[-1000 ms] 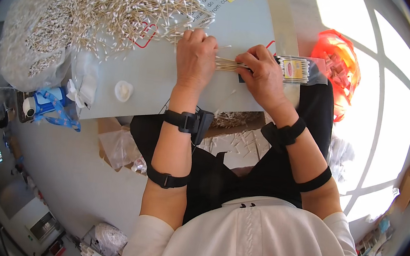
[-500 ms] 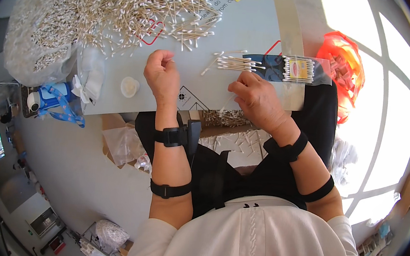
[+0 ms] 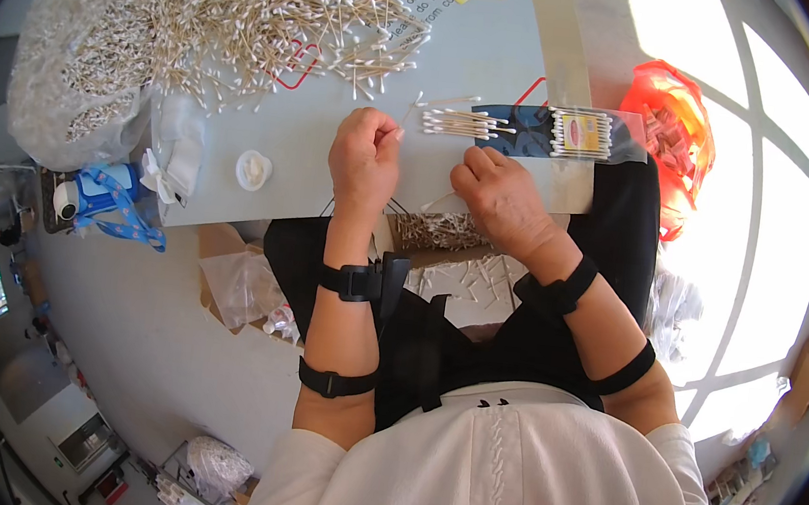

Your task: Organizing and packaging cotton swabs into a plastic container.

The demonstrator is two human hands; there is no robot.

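The pale work table [image 3: 503,61] fills the top of the view, from nine o'clock round to two o'clock. The largest thing on it is a loose heap of cotton swabs [image 3: 252,10] with pale sticks and white tips, spread from ten o'clock to twelve o'clock. At its ten o'clock edge the heap runs into a clear plastic bag [image 3: 71,94], which bulges with more of the same swabs. At two o'clock, off the table's right edge, an orange plastic bag [image 3: 678,133] sits slumped; what it contains cannot be made out. Below the table edge near the middle, an open cardboard box [image 3: 446,232] on the person's lap holds a layer of swabs, and more lie scattered just beside it. On the table at one o'clock lies a flat clear packet [image 3: 585,133] with a blue backing and a small yellow label, a neat row of swabs already inside it. Just left of the packet, at twelve o'clock, a small bundle of swabs [image 3: 462,123] lies lined up with its tips pointing right. The left hand [image 3: 365,155] is closed into a loose fist with a single swab pinched at its fingertips, near the bundle's left end. The right hand [image 3: 504,199] rests knuckles up, fingers curled down onto the table just below the bundle; whether it grips anything cannot be told. A small white round cap [image 3: 253,170] lies at ten o'clock.
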